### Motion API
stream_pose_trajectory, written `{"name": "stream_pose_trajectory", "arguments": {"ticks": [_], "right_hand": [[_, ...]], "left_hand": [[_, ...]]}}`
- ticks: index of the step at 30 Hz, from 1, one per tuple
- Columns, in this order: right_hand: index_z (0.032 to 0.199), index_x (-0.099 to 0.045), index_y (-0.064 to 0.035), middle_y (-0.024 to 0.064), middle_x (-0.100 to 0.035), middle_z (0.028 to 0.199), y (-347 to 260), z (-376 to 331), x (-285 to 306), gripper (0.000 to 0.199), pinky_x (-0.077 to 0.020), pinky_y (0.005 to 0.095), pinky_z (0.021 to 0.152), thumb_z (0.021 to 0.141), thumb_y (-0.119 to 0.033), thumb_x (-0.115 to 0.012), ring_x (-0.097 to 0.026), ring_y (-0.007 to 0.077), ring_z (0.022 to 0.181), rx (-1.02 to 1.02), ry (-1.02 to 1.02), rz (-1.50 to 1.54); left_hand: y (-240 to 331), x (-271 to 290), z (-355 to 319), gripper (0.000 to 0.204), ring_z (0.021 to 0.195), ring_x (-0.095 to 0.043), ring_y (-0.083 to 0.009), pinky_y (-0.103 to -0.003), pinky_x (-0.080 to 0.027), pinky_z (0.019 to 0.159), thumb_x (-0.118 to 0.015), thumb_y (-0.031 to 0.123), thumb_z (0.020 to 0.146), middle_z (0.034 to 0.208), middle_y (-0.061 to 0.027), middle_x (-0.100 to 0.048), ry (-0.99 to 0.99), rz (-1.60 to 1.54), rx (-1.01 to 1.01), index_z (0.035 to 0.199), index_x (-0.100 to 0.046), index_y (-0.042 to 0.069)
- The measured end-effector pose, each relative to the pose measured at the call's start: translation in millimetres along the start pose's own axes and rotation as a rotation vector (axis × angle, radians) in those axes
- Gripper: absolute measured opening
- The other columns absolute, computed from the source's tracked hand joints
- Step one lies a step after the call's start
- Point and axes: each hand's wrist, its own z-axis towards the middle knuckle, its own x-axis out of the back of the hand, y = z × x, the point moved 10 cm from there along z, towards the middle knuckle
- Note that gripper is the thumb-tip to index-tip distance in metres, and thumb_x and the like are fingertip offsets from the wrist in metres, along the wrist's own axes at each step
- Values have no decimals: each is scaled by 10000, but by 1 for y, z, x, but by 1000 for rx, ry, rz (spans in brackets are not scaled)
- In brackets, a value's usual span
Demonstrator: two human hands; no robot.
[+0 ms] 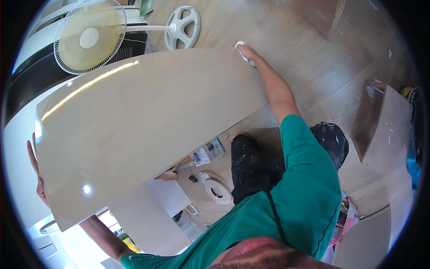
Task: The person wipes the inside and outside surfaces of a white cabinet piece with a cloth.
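A large glossy off-white panel (148, 121) stretches across the view in front of me, with bright light reflections on its surface. At its left edge my left hand (39, 184) holds it, the forearm passing behind the panel and the fingers showing past the edge. My right arm reaches out to the panel's far right corner. There my right hand (251, 53) is closed on a white cloth (242, 50), which is pressed against the panel's edge. The palm of my left hand is hidden behind the panel.
A white fan (89, 38) with a round base (182, 28) lies beyond the panel. An open wooden box (380, 121) sits at right, and another wooden piece (329, 18) at far right. Below the panel are a white ring-shaped object (218, 190) and printed leaflets (208, 151).
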Motion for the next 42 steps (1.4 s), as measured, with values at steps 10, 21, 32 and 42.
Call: {"name": "stream_pose_trajectory", "arguments": {"ticks": [10, 21, 32, 42], "right_hand": [[1183, -647, 35, 112, -693, 1095, -246, -173, -76, 520, -492, 382, 909, 1039, -450, -526, -616, 206, 1009, 476, -348, 151], [1369, -588, 1, 199, -652, 1360, 20, -19, 15, 649, -453, 428, 1037, 1005, -523, -469, -604, 290, 1262, -22, 32, 75], [1394, -563, -60, 188, -561, 1425, -439, -527, -16, 469, -361, 465, 1177, 963, -228, -638, -487, 367, 1370, 1555, -184, 490], [1188, -675, -3, 143, -734, 1014, -41, -207, 8, 462, -546, 402, 819, 981, -404, -577, -709, 229, 916, -43, -32, 318]], "left_hand": [[-8, 8, -23, 895, 1421, -453, -359, -513, -404, 1163, -470, 38, 839, 1664, -192, -217, 87, 79, 51, 1642, -74, 41], [-6, -3, -17, 851, 1407, -474, -363, -500, -417, 1157, -455, 55, 856, 1633, -212, -281, 39, 110, 10, 1630, -104, 8], [-4, 15, -30, 811, 1392, -494, -367, -487, -430, 1150, -441, 71, 873, 1602, -232, -345, 59, 123, 23, 1618, -135, -25], [0, -1, -21, 779, 1379, -513, -371, -475, -442, 1144, -428, 86, 889, 1574, -250, -404, 37, 163, -10, 1608, -163, -56]]}}
